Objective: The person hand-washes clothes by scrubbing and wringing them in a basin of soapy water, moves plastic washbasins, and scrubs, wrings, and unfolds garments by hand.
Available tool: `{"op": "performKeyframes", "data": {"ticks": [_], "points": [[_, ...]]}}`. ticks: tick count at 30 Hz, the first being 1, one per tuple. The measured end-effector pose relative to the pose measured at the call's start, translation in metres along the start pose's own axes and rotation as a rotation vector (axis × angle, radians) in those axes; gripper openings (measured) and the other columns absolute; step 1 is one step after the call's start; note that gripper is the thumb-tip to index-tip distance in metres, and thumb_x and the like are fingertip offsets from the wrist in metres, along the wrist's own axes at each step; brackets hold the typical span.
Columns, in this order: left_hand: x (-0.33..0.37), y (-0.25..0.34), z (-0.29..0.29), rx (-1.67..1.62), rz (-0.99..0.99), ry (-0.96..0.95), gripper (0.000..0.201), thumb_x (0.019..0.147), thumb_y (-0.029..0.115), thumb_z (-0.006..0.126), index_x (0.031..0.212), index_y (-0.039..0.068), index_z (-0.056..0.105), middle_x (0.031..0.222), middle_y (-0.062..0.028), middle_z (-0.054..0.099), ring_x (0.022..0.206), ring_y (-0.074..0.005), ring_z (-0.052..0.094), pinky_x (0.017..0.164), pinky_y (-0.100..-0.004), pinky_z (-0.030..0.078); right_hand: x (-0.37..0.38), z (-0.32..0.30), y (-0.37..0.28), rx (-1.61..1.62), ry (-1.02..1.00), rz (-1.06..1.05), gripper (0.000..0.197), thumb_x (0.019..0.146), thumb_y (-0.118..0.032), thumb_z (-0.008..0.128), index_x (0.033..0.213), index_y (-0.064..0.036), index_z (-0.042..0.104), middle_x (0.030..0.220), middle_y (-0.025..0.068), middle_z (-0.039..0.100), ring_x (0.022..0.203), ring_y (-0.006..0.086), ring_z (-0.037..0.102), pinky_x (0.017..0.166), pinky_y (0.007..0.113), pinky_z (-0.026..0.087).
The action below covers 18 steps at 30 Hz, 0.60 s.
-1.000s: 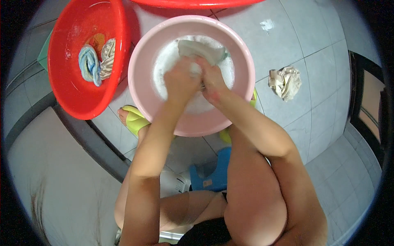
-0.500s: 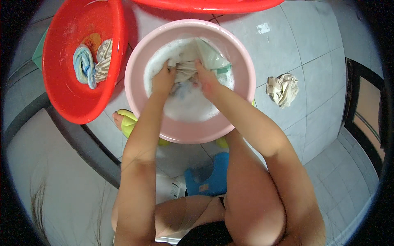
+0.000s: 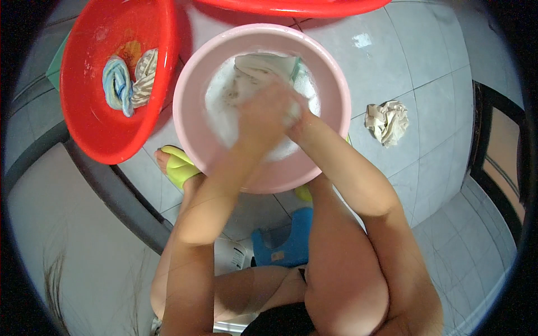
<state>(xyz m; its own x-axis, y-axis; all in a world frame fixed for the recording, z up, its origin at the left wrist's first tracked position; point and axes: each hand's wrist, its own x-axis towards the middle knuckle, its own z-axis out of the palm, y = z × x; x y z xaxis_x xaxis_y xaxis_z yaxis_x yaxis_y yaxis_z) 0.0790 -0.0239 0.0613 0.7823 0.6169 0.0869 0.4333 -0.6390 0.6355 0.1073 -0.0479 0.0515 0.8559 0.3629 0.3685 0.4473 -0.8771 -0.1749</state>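
A pale cloth (image 3: pixel 263 64) with a green edge lies in the foamy water of the pink basin (image 3: pixel 185 106). My left hand (image 3: pixel 262 115) is over the cloth's near part, close against my right hand, and motion smears its fingers. My right hand (image 3: pixel 300 119) is closed around a bunched, whitish part of the cloth at the right of the basin. White suds (image 3: pixel 218 89) surround the cloth, and the part of it under my hands is hidden.
A red tub (image 3: pixel 92 120) at the left holds a blue-and-white cloth (image 3: pixel 115 84) and a beige patterned cloth (image 3: pixel 144 78). Another red tub (image 3: pixel 297 8) stands at the far edge. A crumpled cream cloth (image 3: pixel 388 123) lies on the tiles. A blue plastic stool (image 3: pixel 286 243) is near my legs.
My left hand has moved right and nearer, up against my right hand. The cloth has shifted and bunched between them, its green edge now farther up. The view has shifted slightly.
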Motion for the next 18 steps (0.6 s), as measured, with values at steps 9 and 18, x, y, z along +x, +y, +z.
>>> {"op": "performKeyframes", "data": {"ticks": [9,18], "points": [[0.008,0.032,-0.002,0.078,0.096,0.159,0.018,0.073,0.019,0.067,0.086,0.008,0.065,0.099,-0.0134,0.063,0.087,-0.0348,0.06,0.074,-0.0399,0.05,0.03,-0.001,0.07,1.811,-1.239,1.46,0.033,0.092,-0.028,0.049,0.121,-0.0127,0.053,0.096,0.0026,0.06,0.079,0.013,0.059,0.063,0.031,0.049],[-0.002,-0.062,0.022,-0.384,-0.699,0.196,0.028,0.084,0.026,0.064,0.094,0.0,0.061,0.084,-0.0135,0.062,0.08,-0.0306,0.06,0.072,-0.0379,0.046,0.019,0.024,0.063,1.433,-1.167,1.018,0.035,0.087,-0.027,0.06,0.115,-0.0057,0.056,0.101,0.0071,0.059,0.086,0.017,0.056,0.072,0.032,0.046]]}}
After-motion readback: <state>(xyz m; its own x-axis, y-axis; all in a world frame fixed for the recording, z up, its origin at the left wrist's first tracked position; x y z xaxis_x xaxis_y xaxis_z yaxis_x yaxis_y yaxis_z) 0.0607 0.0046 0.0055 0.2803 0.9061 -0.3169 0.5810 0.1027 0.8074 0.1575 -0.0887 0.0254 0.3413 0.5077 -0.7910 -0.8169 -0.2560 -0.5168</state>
